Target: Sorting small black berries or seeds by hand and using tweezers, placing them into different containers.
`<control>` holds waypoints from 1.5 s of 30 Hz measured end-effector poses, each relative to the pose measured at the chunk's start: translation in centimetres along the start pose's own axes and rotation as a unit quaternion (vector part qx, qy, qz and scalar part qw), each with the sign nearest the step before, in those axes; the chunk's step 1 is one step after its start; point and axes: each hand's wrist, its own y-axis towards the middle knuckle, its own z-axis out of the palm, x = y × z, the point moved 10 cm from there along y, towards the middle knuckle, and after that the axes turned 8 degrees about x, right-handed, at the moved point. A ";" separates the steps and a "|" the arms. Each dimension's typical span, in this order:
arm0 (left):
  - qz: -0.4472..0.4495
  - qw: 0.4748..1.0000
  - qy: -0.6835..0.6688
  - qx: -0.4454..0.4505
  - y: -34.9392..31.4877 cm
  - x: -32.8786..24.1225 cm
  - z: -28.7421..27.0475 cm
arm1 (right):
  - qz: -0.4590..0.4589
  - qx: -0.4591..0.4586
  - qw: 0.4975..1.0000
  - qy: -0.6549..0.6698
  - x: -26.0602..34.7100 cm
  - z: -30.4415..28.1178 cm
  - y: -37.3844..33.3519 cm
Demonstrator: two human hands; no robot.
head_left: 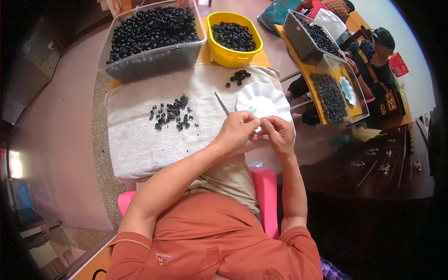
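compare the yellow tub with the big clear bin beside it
The yellow tub is opaque, while the clear bin is see-through. The yellow tub is smaller than the clear bin. The yellow tub is rounded; the clear bin is boxy. Both hold many small black pieces.

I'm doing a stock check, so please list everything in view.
Cloth: one, white, central
Large bin: one, clear, behind cloth, left
Tub: one, yellow, right of bin
Plate: one, white, cloth's right side
Pointed tool: one, dark, left of plate
Bundle: one, turquoise, upper right of centre
Side table: one, yellowish, upper right
Side boxes: two, clear, on side table
Black pieces: uncountable, black, in bin, tub, boxes, on cloth
Dish: one, pale blue, at side table
Co-worker: at least one, dark clothes, upper right
Red object: one, red, far right
Cabinet: one, dark, lower right
Chair: one, pink, lower centre
Shirt: one, rust orange, bottom centre
Left hand: one, bare, by plate, fingers meeting the right's
Right hand: one, bare, by plate
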 end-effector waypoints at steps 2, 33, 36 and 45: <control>0.004 1.000 0.018 -0.007 0.0 -0.2 -0.1 | 0.001 0.018 0.999 -0.030 0.1 0.2 0.1; 0.076 0.810 0.582 -0.004 3.9 -4.5 1.8 | -0.239 -0.111 0.932 -0.250 4.4 -3.2 -1.7; 0.107 0.814 0.572 -0.004 3.7 -5.1 1.9 | -0.234 -0.113 0.936 -0.236 4.2 -3.7 -1.8; 0.122 0.908 0.401 -0.011 0.5 -5.8 -0.1 | -0.192 -0.100 0.970 -0.107 3.2 -4.2 -1.8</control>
